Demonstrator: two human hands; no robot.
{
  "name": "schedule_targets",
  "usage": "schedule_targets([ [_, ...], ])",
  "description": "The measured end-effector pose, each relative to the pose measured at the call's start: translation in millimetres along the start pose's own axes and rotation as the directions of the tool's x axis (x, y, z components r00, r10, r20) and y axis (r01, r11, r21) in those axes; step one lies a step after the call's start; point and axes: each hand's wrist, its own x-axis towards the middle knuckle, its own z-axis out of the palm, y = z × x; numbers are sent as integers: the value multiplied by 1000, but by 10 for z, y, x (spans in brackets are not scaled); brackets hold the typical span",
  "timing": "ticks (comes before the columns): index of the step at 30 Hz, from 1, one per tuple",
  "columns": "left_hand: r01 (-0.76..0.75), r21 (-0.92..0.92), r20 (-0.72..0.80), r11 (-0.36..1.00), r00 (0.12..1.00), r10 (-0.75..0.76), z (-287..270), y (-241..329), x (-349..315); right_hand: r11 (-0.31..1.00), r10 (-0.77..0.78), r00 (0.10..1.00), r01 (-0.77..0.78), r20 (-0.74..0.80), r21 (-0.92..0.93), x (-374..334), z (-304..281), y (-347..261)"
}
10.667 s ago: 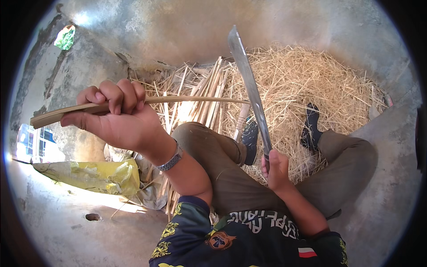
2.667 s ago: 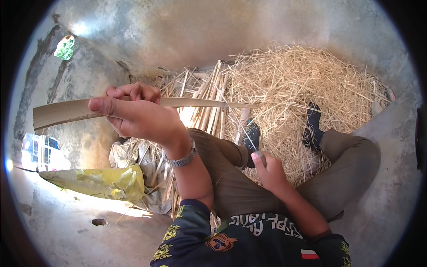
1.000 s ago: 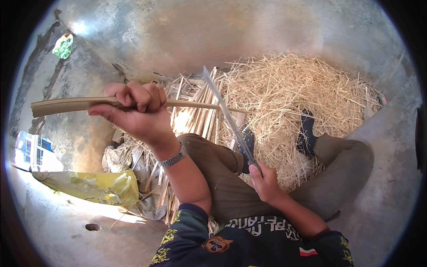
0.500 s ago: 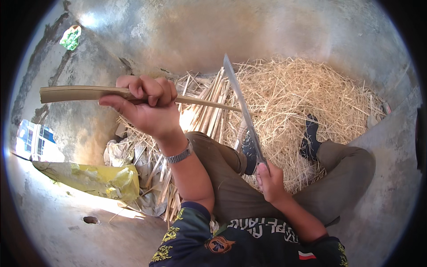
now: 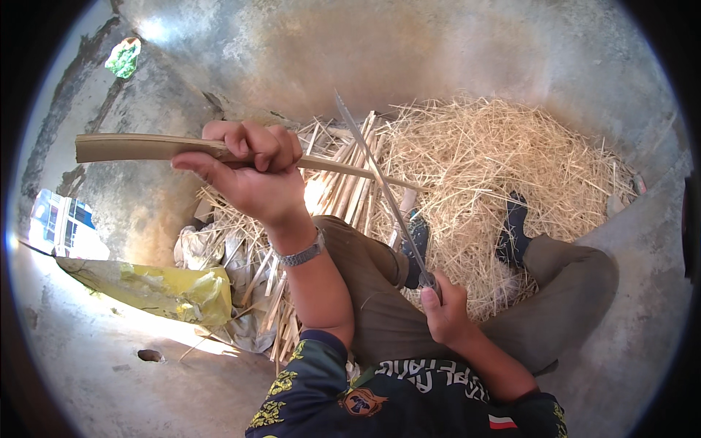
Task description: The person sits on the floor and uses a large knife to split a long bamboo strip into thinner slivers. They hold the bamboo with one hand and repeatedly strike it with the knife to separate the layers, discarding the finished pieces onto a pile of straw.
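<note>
My left hand [image 5: 255,171] is raised at the left, its fingers wrapped round a long bamboo strip [image 5: 120,148]. The strip's broad end points left, and its thinner part runs right past my wrist. In my right hand [image 5: 447,310], low and right of the middle, is the handle of a long-bladed machete [image 5: 398,208]. The blade slants up and to the left, crossing the thin part of the strip; its edge appears to touch the strip there. My left fingers hide the middle of the strip.
A wide heap of thin shavings [image 5: 504,139] covers the floor around my feet. Split bamboo strips [image 5: 354,190] lie in a pile behind my left arm. At the left are a yellow sheet [image 5: 175,292] and a crumpled grey sack [image 5: 244,321]. A concrete wall [image 5: 438,51] rises behind.
The machete blade has tipped to the left, and its crossing point with the bamboo strip is farther left along it. My left hand and the strip have shifted slightly right in view.
</note>
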Motion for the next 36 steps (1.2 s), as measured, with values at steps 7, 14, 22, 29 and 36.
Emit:
schedule_targets([
  [7, -13, 20, -72, 1000, 997, 15, -80, 53, 21, 974, 223, 974, -221, 33, -51, 107, -45, 16],
  [14, -287, 202, -122, 936, 941, 315, 74, -90, 116, 999, 43, 999, -43, 7, -13, 62, -40, -124],
  [22, -280, 243, -193, 929, 924, 329, -52, -93, 107, 992, 109, 993, -106, 39, -67, 67, -123, -179],
  [29, -250, 318, -202, 915, 925, 323, 75, -105, 55, 994, 90, 995, -88, 33, -58, 77, -62, -55],
  [36, -252, 311, -262, 916, 904, 338, -1, -67, 103, 1000, -7, 1000, 7, 12, -19, 27, -72, -162],
])
